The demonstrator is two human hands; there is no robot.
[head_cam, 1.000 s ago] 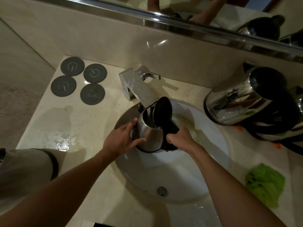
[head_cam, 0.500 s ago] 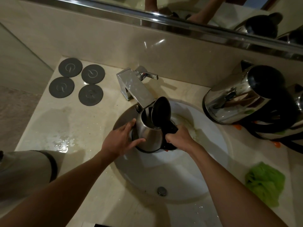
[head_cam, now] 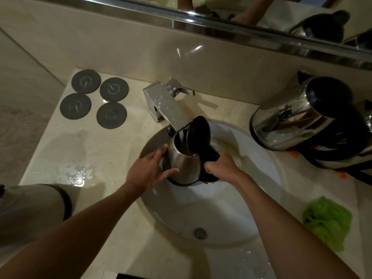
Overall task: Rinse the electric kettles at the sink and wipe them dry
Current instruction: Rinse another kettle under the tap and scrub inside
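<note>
Over the sink (head_cam: 221,210), a steel kettle (head_cam: 184,165) is held upright under the tap (head_cam: 167,109), its black lid (head_cam: 198,135) swung up and open beside the spout end. The right hand (head_cam: 220,167) has its grip wrapped round the kettle's black handle (head_cam: 210,158), fingers curled tight on it. The left hand (head_cam: 150,170) lies against the kettle's steel side with thumb and fingers spread and fairly straight, a wide grip that steadies rather than clasps. The kettle's base hangs just above the white bowl; whether it touches the bowl cannot be told. The drain (head_cam: 200,232) sits near the bowl's front edge.

On the bench (head_cam: 84,150), at the back left, four dark round bases (head_cam: 93,98) lie flat in a square, close together. A wet patch (head_cam: 77,175) shines on the bench left of the sink. At the right, a second kettle (head_cam: 298,117) lies tilted on its side near the wall, with more steel and black parts crowded behind it at the frame's edge. A green cloth (head_cam: 327,219) is bunched on the bench at the front right, well apart from the hands. A mirror (head_cam: 261,9) runs along the wall above.
</note>
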